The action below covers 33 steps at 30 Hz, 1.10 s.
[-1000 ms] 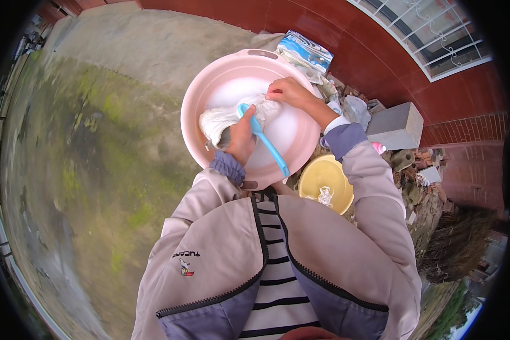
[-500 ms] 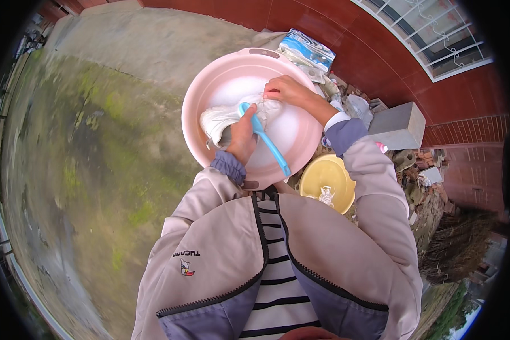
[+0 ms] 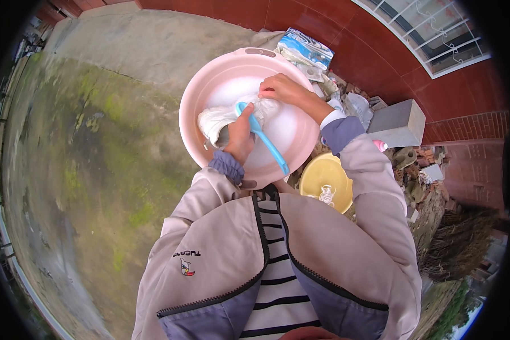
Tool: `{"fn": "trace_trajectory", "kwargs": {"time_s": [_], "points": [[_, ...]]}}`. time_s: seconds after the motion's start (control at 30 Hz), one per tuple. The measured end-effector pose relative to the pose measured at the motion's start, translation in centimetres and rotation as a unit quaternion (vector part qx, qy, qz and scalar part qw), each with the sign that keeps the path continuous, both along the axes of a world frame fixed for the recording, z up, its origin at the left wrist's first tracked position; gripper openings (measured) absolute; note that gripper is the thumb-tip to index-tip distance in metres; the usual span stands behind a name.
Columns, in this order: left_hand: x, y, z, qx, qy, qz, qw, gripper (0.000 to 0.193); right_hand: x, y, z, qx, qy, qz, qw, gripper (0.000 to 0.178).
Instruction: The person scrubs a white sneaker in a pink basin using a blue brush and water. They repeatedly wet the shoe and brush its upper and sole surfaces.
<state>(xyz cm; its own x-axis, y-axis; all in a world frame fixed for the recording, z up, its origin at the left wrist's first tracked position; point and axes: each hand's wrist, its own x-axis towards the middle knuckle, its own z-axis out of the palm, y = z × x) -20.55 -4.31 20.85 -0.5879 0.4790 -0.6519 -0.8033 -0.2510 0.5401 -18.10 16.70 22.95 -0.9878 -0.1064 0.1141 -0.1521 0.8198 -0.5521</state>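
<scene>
Mossy concrete [image 3: 107, 147] lies left of a pink basin [image 3: 188, 124] of suds [image 3: 235, 88]. Within its rim, the left hand [image 3: 239, 137] curls against a white shoe [image 3: 214, 120], thumb clamping a blue brush-like tool [image 3: 272, 148], apparently freeing the right hand [image 3: 281, 89], fingertips bunched at the shoe's end, hold unclear.

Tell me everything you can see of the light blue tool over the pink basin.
The light blue tool looks like smooth plastic, with a wider, rounded head and a long, narrow handle. It slants over the pink basin, its head overlapping the white item in view, its handle end toward the lower right. The left hand grips it near the head, thumb on top. Its underside is hidden.
</scene>
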Motion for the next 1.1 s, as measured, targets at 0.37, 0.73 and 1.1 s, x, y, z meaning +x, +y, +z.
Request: {"fn": "trace_trajectory", "kwargs": {"time_s": [0.37,0.73,1.1], "points": [[0.1,-0.1,1.1,0.006,-0.001,0.006,1.000,0.029,-0.2,0.2,0.0,-0.021,-0.044,-0.018,0.999,0.021],[-0.1,-0.2,0.7,-0.006,0.001,0.001,1.000,0.034,0.7,-0.8,-1.1,-0.133,-0.077,-0.068,0.986,0.012],[0.1,-0.1,1.3,-0.004,-0.001,0.006,1.000,0.034,0.8,0.7,-4.2,-0.295,-0.125,-0.123,0.939,0.014]]}}
